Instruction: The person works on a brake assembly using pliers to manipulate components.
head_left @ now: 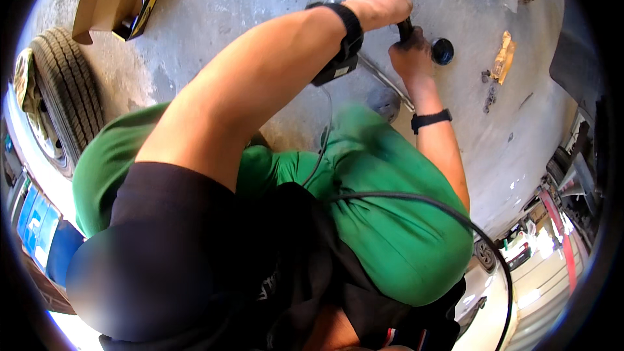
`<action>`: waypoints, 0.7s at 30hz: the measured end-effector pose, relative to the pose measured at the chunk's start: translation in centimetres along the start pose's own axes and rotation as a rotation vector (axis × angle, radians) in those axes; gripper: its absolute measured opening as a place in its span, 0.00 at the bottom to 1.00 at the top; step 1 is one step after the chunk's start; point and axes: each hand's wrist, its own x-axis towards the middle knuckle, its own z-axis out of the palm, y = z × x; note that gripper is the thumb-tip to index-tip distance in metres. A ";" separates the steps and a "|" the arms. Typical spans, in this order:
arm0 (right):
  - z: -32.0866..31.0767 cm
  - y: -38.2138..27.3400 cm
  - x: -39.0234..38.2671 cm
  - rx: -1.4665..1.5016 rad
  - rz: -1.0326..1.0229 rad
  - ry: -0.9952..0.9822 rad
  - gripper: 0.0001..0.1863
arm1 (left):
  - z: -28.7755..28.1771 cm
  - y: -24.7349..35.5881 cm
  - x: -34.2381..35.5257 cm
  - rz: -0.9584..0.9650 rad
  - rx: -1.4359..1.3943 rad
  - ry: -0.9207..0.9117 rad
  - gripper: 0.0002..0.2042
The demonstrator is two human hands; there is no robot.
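Both hands are together over the concrete floor. My left hand (380, 5) is closed around a dark, rod-like part, one end of which sticks out beyond the fingers at upper left. A short black stretch of the part (405, 28) shows between my hands. Lower down, my right hand (412, 53), with darkly smudged fingers, is closed on the same part. Beside its knuckles lies a round black cup (442, 51) with a dark, shiny inside. A long metal bar (387, 83) slants on the floor under my arms, next to a rounded dark grey thing (383, 102).
At upper left an open cardboard box (107, 0) lies near a wheel with a tire (68, 81). Torn orange packaging (504, 58) and dark grease-like crumbs (490, 99) lie to the right. A black cable (448, 209) crosses my green-clad leg. Blue boxes (39, 224) stand at left.
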 end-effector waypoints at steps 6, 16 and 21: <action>-4.8 -1.9 -1.4 0.216 -0.023 0.128 0.12 | -4.9 1.5 -1.4 0.121 -0.065 -0.015 0.22; -9.6 -4.7 -0.4 0.413 0.091 0.077 0.14 | -6.3 2.7 -2.2 0.343 -0.021 0.047 0.15; -10.8 -4.9 -1.4 0.508 0.196 -0.045 0.15 | -4.3 3.5 -3.2 0.357 -0.045 0.304 0.09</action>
